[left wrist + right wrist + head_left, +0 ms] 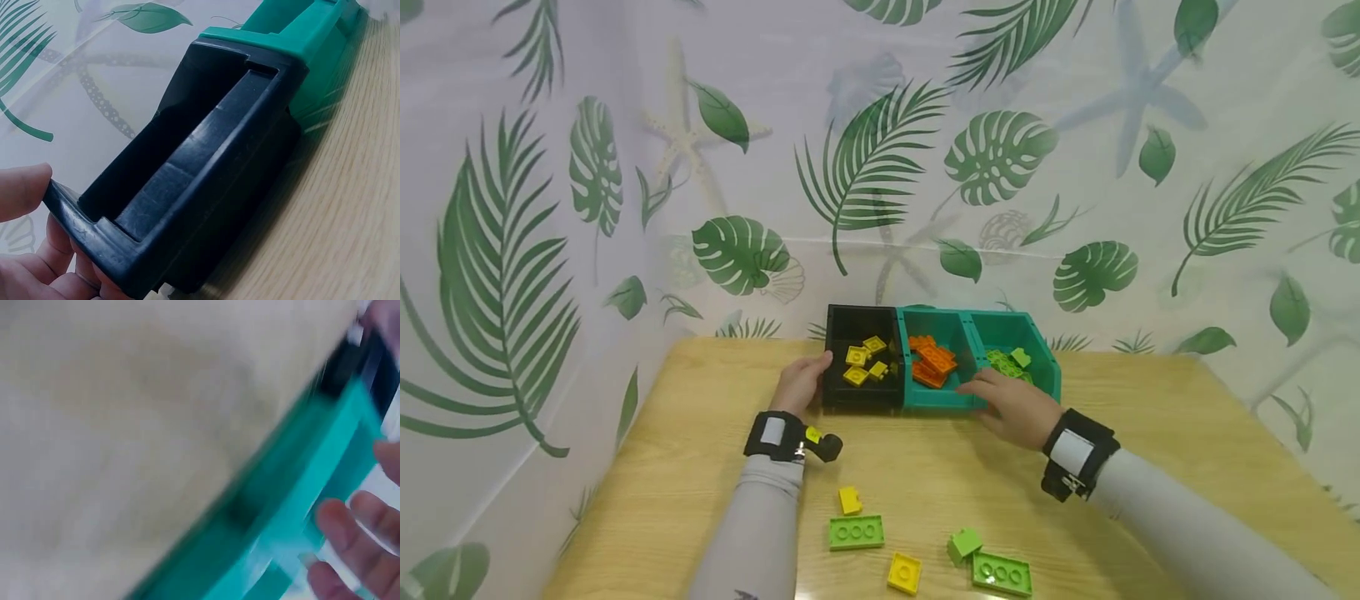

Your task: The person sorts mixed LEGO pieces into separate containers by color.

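Observation:
My left hand (pixel 799 383) grips the left wall of a black bin (pixel 862 402), thumb over the rim and fingers beneath it in the left wrist view. Several yellow toy bricks (pixel 856 357) lie inside that bin. Joined to its right are a teal middle bin (pixel 936 398) with orange bricks (pixel 938 358) and a teal right bin (pixel 1051 382) with light green bricks (pixel 1002 365). Over the front edge of the teal bins hovers my right hand (pixel 1018 410), fingers spread and apparently holding nothing. The right wrist view is blurred, so any contact there is unclear.
Loose on the wooden table (pixel 700 467), nearer me, are a small yellow brick (pixel 850 501), a long green brick (pixel 856 532), a square yellow brick (pixel 904 572), a green brick (pixel 964 544) and another long green brick (pixel 1002 573). A leaf-patterned sheet (pixel 895 150) hangs behind the bins.

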Demonstrator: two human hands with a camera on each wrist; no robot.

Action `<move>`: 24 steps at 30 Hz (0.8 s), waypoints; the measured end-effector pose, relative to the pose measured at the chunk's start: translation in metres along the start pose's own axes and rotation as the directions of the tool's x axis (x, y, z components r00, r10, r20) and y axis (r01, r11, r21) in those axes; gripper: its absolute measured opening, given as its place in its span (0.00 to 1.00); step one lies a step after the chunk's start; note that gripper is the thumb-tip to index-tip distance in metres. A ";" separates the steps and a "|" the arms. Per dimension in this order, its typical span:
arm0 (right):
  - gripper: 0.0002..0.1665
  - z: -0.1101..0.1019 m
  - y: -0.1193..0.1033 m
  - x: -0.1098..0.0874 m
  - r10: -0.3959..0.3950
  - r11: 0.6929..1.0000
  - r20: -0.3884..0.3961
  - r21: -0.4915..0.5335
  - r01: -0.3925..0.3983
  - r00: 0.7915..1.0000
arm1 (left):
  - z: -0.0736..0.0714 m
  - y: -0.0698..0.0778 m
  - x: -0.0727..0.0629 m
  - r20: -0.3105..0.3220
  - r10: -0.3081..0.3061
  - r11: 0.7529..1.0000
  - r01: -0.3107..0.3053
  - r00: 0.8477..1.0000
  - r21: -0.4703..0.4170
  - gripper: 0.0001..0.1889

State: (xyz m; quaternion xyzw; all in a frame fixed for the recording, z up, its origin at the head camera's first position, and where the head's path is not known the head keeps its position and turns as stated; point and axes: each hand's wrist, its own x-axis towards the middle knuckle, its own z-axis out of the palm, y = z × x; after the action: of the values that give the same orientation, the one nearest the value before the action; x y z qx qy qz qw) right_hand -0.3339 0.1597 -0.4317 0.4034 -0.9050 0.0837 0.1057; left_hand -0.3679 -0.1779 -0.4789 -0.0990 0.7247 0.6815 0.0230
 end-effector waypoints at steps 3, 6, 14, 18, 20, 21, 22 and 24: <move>0.20 -0.002 -0.027 -0.008 0.001 0.994 0.153 0.104 -0.017 0.988 | 0.005 0.003 0.002 0.011 0.004 1.000 -0.004 1.000 0.009 0.26; 0.24 -0.003 -0.051 -0.014 -0.016 0.978 0.317 0.203 -0.051 0.948 | 0.005 0.004 0.001 0.013 0.012 1.000 -0.012 1.000 0.027 0.26; 0.24 0.004 -0.087 -0.017 -0.096 0.934 0.551 0.338 -0.117 0.829 | -0.004 0.003 0.002 0.009 -0.003 1.000 0.003 1.000 0.021 0.25; 0.16 0.005 -0.090 -0.020 -0.106 0.925 0.545 0.362 -0.119 0.832 | 0.003 0.001 0.003 0.013 0.001 1.000 -0.001 1.000 0.009 0.25; 0.15 0.005 -0.089 -0.020 -0.118 0.924 0.528 0.368 -0.102 0.841 | 0.004 0.000 0.003 0.020 0.002 1.000 -0.002 1.000 0.005 0.26; 0.15 0.006 -0.087 -0.020 -0.124 0.924 0.512 0.371 -0.089 0.850 | 0.004 -0.001 0.003 0.024 0.002 1.000 -0.002 1.000 0.004 0.26; 0.14 0.007 -0.084 -0.020 -0.118 0.925 0.493 0.370 -0.084 0.862 | 0.004 -0.001 0.003 0.025 0.004 1.000 -0.004 1.000 0.005 0.26; 0.13 0.009 -0.076 -0.018 -0.095 0.937 0.438 0.344 -0.069 0.894 | 0.003 -0.001 0.002 0.025 0.002 1.000 -0.002 1.000 0.000 0.27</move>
State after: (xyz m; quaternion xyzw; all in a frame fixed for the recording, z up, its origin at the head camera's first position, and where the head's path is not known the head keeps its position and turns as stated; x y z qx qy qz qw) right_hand -0.2666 0.1202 -0.4399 0.4301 -0.8726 0.1476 -0.1784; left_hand -0.3701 -0.1753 -0.4806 -0.0898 0.7244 0.6828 0.0314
